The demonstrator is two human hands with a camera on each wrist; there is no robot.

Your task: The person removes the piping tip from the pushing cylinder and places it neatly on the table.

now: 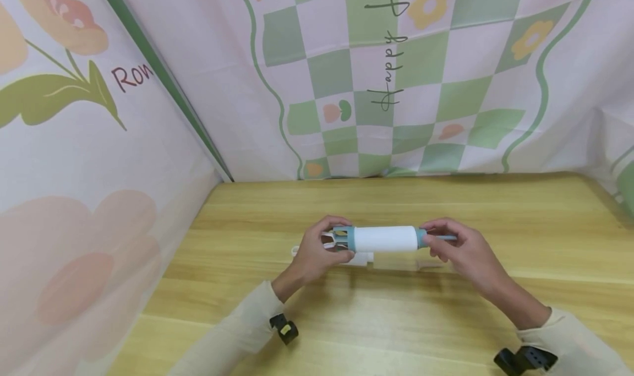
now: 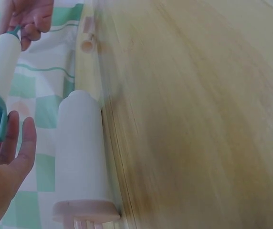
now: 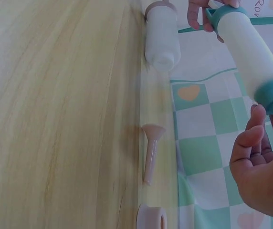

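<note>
A white bottle [image 1: 386, 238] is held sideways above the table between both hands. Its left end carries a teal slotted cap [image 1: 350, 238], which my left hand [image 1: 316, 250] grips between thumb and fingers. A narrow teal nozzle [image 1: 448, 238] tapers from the other end, and my right hand [image 1: 465, 249] pinches it near its base. Below lies a second white bottle [image 2: 81, 152] with a dusty-pink cap [image 2: 86, 211]. A loose pink funnel-shaped nozzle [image 3: 151, 152] lies apart from that bottle in the right wrist view.
A pink ring-like piece [image 3: 151, 218] lies beyond the loose nozzle in the right wrist view. The wooden table [image 1: 396, 326] is bordered by a checked fabric curtain [image 1: 327, 73] at the back and a flowered one [image 1: 148, 161] at the left.
</note>
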